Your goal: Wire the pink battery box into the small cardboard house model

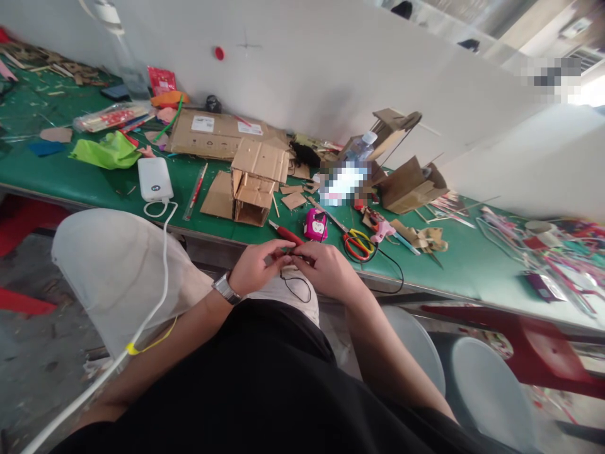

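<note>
My left hand (258, 266), with a silver watch at the wrist, and my right hand (327, 265) meet over my lap at the table's front edge. Fingertips of both are pinched together on a thin black cord (309, 291), whose loose loop hangs below them. The exact spot between the fingertips is too small to make out. Just beyond the fingers lies a red-handled knife (287, 234). A pink socket block (316, 225) stands by the right hand, with scissors (360, 244) to its right. Behind the knife stands a cardboard box structure (253, 205).
A white power bank (155, 179) with a cable crossing my left arm sits on the green table (208, 214). Farther back are a flattened carton (189, 135), a plastic bottle (363, 146) and another cardboard box (401, 192). Grey stools (486, 384) stand right.
</note>
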A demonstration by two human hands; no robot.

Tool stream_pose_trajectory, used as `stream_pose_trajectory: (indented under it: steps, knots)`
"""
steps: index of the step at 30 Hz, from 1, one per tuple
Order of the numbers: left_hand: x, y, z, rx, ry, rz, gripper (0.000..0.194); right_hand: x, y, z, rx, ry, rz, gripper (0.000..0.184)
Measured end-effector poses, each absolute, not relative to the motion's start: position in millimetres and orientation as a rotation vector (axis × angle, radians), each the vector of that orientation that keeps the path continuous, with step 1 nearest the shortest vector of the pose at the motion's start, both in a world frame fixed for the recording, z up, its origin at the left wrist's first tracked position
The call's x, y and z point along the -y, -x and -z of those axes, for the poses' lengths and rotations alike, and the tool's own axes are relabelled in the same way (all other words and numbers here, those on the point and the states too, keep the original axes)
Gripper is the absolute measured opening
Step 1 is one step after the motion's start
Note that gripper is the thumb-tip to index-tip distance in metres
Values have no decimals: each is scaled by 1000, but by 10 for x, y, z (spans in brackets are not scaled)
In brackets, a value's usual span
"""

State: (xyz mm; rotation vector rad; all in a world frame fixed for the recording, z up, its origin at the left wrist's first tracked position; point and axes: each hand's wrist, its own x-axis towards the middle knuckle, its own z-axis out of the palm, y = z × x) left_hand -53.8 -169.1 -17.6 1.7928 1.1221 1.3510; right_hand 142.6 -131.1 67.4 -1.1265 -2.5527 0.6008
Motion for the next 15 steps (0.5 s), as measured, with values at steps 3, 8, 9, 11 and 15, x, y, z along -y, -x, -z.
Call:
stream_pose_trajectory:
  steps: [3, 8, 9, 11, 15]
  knots:
    - [1673, 512, 220, -1051, -1538, -1378, 37, 1321, -1433, -690, 2543, 1088, -592, 18]
    - [1641, 481, 296, -935, -1304, -1373, 38, 1352, -1417, -742, 2535, 1104, -617, 20]
    - [1638, 478, 300, -917, -1285, -1367, 37, 1358, -1412, -753, 2535, 1107, -622, 20]
    - [1634, 477, 294, -890, -1252, -1370, 35, 1367, -1406, -773, 2517, 1099, -636, 20]
    - [1613, 481, 262, -810, -1109, -1435, 35, 1373, -1411, -825, 2419, 1061, -663, 21]
